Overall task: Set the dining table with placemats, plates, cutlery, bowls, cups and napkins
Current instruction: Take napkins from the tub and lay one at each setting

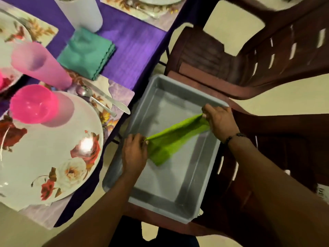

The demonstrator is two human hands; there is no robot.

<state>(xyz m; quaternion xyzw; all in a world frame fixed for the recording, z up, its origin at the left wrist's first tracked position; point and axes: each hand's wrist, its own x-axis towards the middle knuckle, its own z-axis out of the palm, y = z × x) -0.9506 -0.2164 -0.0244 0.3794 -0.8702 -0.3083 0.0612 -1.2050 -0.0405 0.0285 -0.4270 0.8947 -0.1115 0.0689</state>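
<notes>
A: What are the hands doing in the head view?

B: Both are holding one green napkin (173, 139) over a grey plastic tub (199, 189). The left hand (134, 154) is pinching the lower left corner with closed fingers, and the right hand (219, 120) is pinching the upper right corner in the same way. The cloth is stretching between them in a slanted line, and a loose part is hanging down below the left hand.

A: Is the napkin touching the tub?

B: I cannot tell. It is hanging inside the outline of the tub, but whether it is touching the bottom is not clear.

A: And where is the tub standing?

B: It is sitting on the seat of a dark brown plastic chair (267, 175), just beside the edge of the table. A second brown chair (277, 56) is standing behind it. A dark bracelet (233, 137) is sitting on the right wrist.

A: What is lying on the table?

B: A purple tablecloth (135, 50) is covering it. Near the corner, a floral plate (58, 157) is resting on a placemat (122, 94), and a bright pink bowl (32, 104) is standing on that plate. A spoon (94, 99) and a table knife (108, 98) are lying side by side on the placemat, to the right of the plate. A pale pink cup (39, 64) is standing behind the bowl. A folded teal napkin (87, 52) is lying on the cloth, and a white cylinder (80, 13) is standing behind it.
</notes>
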